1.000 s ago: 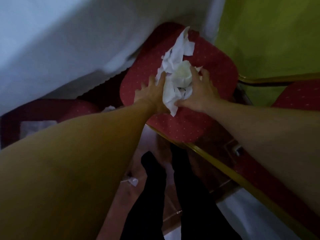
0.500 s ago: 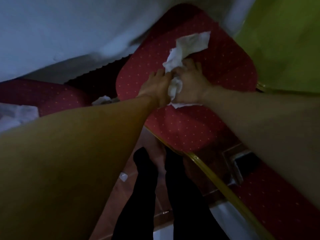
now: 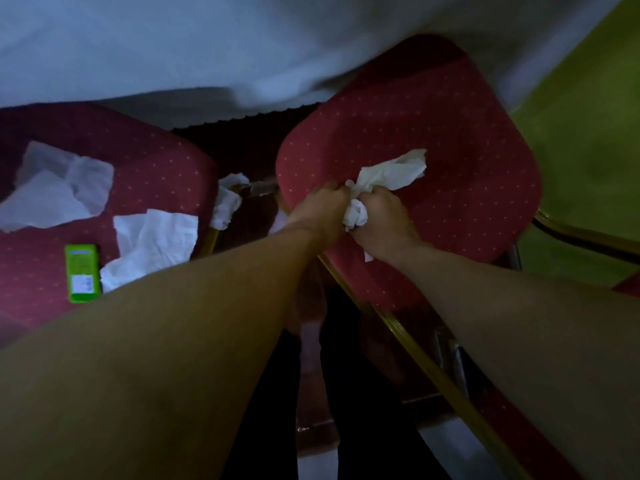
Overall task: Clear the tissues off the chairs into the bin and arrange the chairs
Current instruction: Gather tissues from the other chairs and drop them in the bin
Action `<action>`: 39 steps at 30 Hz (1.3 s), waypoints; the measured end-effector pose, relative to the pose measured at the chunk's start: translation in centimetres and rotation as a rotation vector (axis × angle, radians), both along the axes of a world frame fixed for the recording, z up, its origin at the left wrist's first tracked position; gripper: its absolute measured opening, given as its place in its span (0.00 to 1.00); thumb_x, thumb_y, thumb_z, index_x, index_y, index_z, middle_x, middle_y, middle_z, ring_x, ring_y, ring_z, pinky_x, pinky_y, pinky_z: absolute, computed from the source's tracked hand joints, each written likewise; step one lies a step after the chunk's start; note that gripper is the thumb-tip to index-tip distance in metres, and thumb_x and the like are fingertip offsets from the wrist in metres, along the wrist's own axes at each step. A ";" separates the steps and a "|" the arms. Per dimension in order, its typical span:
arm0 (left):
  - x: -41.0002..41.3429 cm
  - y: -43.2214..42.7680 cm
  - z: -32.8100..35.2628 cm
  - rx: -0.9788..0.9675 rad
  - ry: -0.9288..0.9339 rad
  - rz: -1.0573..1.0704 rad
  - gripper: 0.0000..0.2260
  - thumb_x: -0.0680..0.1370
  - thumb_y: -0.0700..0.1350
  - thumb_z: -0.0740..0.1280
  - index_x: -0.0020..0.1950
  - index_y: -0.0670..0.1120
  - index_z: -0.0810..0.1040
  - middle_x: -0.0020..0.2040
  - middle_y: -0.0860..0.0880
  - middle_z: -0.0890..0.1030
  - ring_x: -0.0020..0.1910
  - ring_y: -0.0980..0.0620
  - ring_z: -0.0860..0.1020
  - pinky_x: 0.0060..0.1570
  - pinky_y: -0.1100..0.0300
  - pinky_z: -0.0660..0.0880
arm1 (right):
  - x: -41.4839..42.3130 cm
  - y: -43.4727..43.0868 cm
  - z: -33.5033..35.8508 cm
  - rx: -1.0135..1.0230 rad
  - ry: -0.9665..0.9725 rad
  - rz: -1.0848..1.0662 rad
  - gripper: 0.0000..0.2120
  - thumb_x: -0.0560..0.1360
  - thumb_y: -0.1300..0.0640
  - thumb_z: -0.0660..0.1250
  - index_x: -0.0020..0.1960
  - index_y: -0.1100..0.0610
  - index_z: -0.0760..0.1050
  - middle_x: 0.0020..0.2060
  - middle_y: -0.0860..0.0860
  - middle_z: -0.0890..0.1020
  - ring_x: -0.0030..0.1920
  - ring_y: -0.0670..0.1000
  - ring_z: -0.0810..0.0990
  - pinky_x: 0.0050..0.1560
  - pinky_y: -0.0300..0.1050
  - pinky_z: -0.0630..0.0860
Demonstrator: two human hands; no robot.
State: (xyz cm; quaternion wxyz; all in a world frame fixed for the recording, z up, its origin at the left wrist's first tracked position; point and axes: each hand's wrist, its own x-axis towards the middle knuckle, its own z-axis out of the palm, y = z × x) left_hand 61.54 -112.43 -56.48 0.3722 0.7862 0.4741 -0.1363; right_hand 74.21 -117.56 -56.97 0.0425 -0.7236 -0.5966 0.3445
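A wad of white tissues [image 3: 388, 176] lies bunched on the seat of a red dotted chair [image 3: 467, 161]. My left hand [image 3: 322, 209] and my right hand [image 3: 388, 216] both grip the wad from either side, fingers curled into it, a loose end sticking out toward the upper right. To the left stands a second red chair [image 3: 152, 157] with several flat white tissues [image 3: 156, 240] spread on its seat. One more tissue [image 3: 227, 199] hangs in the gap between the two chairs.
A green packet [image 3: 82, 273] lies on the left chair's seat. A white tablecloth [image 3: 207, 46] hangs over the chairs' far edges. A gold chair frame [image 3: 408, 337] runs diagonally at the lower right. Green wall [image 3: 588, 140] at right. My dark legs stand below.
My hands have drawn the spread tissues together into a tight wad and gripped it. The view has swung left, bringing the second chair with its tissues and the green packet into sight.
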 end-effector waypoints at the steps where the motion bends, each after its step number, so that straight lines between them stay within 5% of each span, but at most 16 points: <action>1: -0.9 0.2 0.1 0.001 -0.004 0.009 0.31 0.76 0.43 0.70 0.77 0.42 0.63 0.65 0.41 0.73 0.62 0.40 0.75 0.56 0.52 0.72 | -0.8 0.3 0.2 -0.006 0.001 0.009 0.08 0.71 0.60 0.74 0.49 0.61 0.81 0.46 0.56 0.77 0.44 0.52 0.77 0.41 0.43 0.71; 9: -11.3 0.7 2.2 0.108 0.014 0.105 0.21 0.73 0.39 0.69 0.65 0.39 0.73 0.63 0.39 0.74 0.62 0.39 0.74 0.60 0.47 0.73 | -10.8 3.2 1.7 -0.015 0.025 0.136 0.02 0.70 0.63 0.70 0.40 0.58 0.78 0.40 0.56 0.79 0.41 0.56 0.81 0.35 0.43 0.71; 14: -22.2 0.0 4.9 0.185 0.092 0.223 0.20 0.71 0.41 0.70 0.62 0.39 0.75 0.60 0.40 0.75 0.59 0.39 0.74 0.52 0.50 0.73 | -21.1 5.0 3.7 0.045 0.064 0.310 0.05 0.70 0.61 0.71 0.46 0.61 0.80 0.46 0.58 0.80 0.45 0.58 0.81 0.39 0.43 0.70; 21: -35.6 -2.9 5.6 0.243 0.286 0.325 0.26 0.68 0.50 0.73 0.62 0.41 0.73 0.60 0.42 0.71 0.59 0.41 0.71 0.56 0.47 0.74 | -34.1 5.4 4.6 0.035 0.158 0.539 0.10 0.70 0.57 0.73 0.50 0.57 0.77 0.49 0.52 0.73 0.54 0.56 0.76 0.46 0.44 0.70; 23: -37.4 -3.6 5.0 0.229 0.351 0.361 0.29 0.68 0.54 0.74 0.65 0.43 0.71 0.63 0.42 0.68 0.63 0.41 0.68 0.58 0.46 0.74 | -36.1 5.1 4.4 0.011 0.099 0.603 0.17 0.70 0.51 0.74 0.56 0.53 0.76 0.61 0.53 0.70 0.62 0.57 0.70 0.56 0.50 0.73; 26: -38.6 -4.5 3.7 0.174 0.419 0.445 0.36 0.67 0.57 0.75 0.69 0.48 0.65 0.69 0.42 0.60 0.68 0.39 0.61 0.60 0.40 0.72 | -37.1 4.7 4.0 -0.099 -0.060 0.669 0.33 0.67 0.44 0.76 0.69 0.43 0.67 0.76 0.53 0.51 0.76 0.63 0.50 0.70 0.65 0.64; 28: -38.8 -4.8 2.6 0.082 0.396 0.545 0.37 0.66 0.55 0.76 0.70 0.53 0.62 0.69 0.44 0.56 0.69 0.39 0.58 0.59 0.36 0.73 | -36.9 4.3 3.4 -0.198 -0.157 0.729 0.44 0.65 0.42 0.77 0.74 0.38 0.57 0.78 0.52 0.38 0.77 0.66 0.34 0.71 0.73 0.54; 30: -38.9 -4.9 1.3 0.015 0.332 0.597 0.37 0.65 0.54 0.75 0.70 0.56 0.61 0.69 0.45 0.56 0.68 0.38 0.59 0.59 0.36 0.74 | -36.5 4.0 2.5 -0.238 -0.273 0.799 0.51 0.64 0.41 0.78 0.76 0.37 0.50 0.77 0.52 0.31 0.76 0.67 0.30 0.70 0.75 0.54; 34: -38.8 -4.8 -0.2 0.050 0.306 0.614 0.34 0.66 0.52 0.71 0.69 0.52 0.61 0.66 0.43 0.62 0.63 0.39 0.62 0.56 0.42 0.75 | -36.4 3.8 1.6 -0.172 -0.394 0.851 0.51 0.66 0.46 0.78 0.75 0.37 0.47 0.77 0.54 0.38 0.77 0.63 0.40 0.67 0.73 0.61; 39: -38.5 -4.3 -1.0 0.046 0.241 0.659 0.39 0.67 0.49 0.77 0.69 0.43 0.58 0.63 0.41 0.62 0.60 0.42 0.65 0.58 0.46 0.75 | -37.0 3.9 0.6 -0.035 -0.182 0.730 0.36 0.69 0.48 0.77 0.71 0.41 0.63 0.67 0.54 0.56 0.66 0.57 0.59 0.66 0.56 0.70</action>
